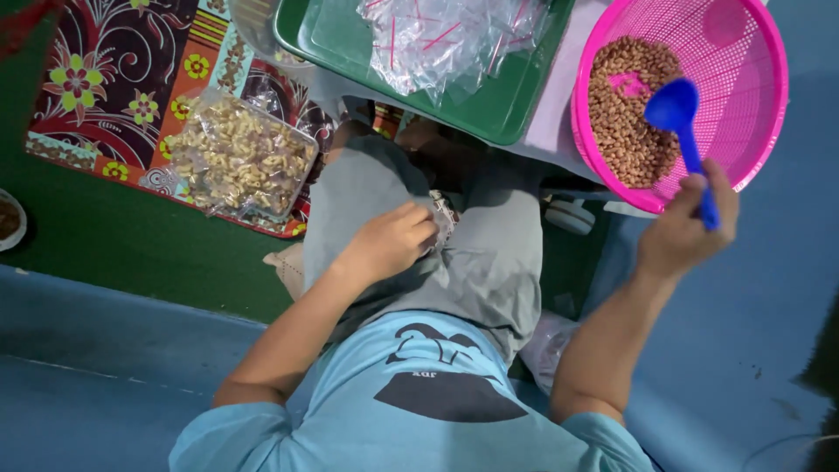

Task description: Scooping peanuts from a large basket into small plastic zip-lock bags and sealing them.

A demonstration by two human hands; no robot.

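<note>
My right hand (684, 227) grips the handle of a blue plastic scoop (677, 118), whose bowl hovers over a pink mesh basket (752, 52) holding brown nuts (627, 105). My left hand (391, 242) rests on my lap over grey trousers, fingers closed around a small clear plastic bag (443, 218) that is mostly hidden by the hand.
A green tray (498, 105) with a pile of clear small bags with pink strips (450, 39) lies ahead. A large clear bag of pale snacks (240, 157) sits on a flowered mat (105, 79) to the left. Blue flooring surrounds me; a bowl edge (10, 218) shows far left.
</note>
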